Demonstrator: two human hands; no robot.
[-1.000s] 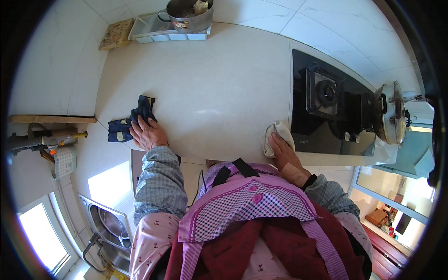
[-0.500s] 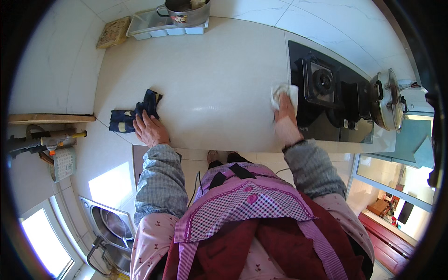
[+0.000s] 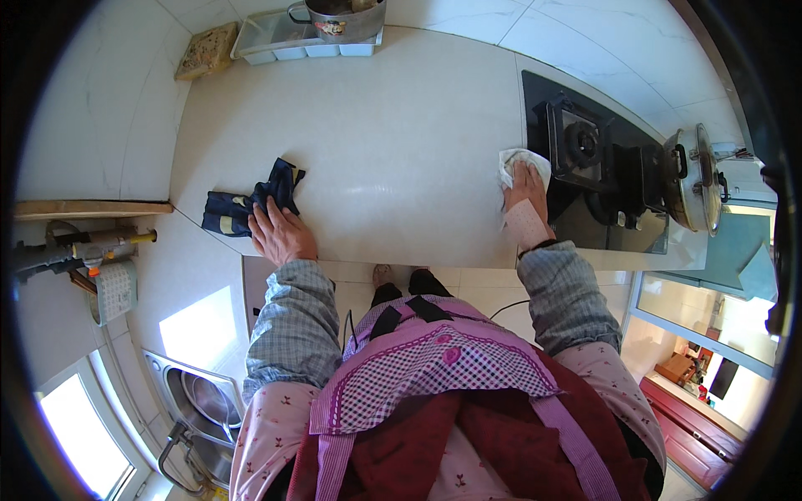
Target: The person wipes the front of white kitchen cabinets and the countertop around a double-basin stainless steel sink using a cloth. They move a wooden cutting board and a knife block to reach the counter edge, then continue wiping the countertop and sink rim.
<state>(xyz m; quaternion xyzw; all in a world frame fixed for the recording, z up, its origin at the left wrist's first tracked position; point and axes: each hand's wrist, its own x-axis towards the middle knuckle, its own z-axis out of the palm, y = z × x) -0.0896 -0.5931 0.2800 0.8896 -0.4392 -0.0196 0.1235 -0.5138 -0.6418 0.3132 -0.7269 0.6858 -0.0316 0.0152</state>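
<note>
My left hand [image 3: 281, 232] lies with its fingers spread on the right part of a crumpled dark navy cloth [image 3: 227, 212] with pale patches, near the front left of the pale countertop [image 3: 393, 117]. At the right, my right hand [image 3: 528, 190] presses down on a folded white cloth [image 3: 507, 164], its fingers close together over it. That cloth lies at the left edge of the black gas stove [image 3: 576, 213]. Part of each cloth is hidden beneath the hand on it.
At the back stands a metal pot [image 3: 351, 27] on a pale compartment tray [image 3: 263, 48], beside a speckled block [image 3: 206, 52]. A large lidded pan [image 3: 681, 188] stands at the stove's right. Lower left are a metal sink [image 3: 200, 392] and a yellow-handled pipe [image 3: 125, 240].
My right hand and the white cloth have slid right, up against the stove's edge. The left hand and navy cloth have shifted slightly right.
</note>
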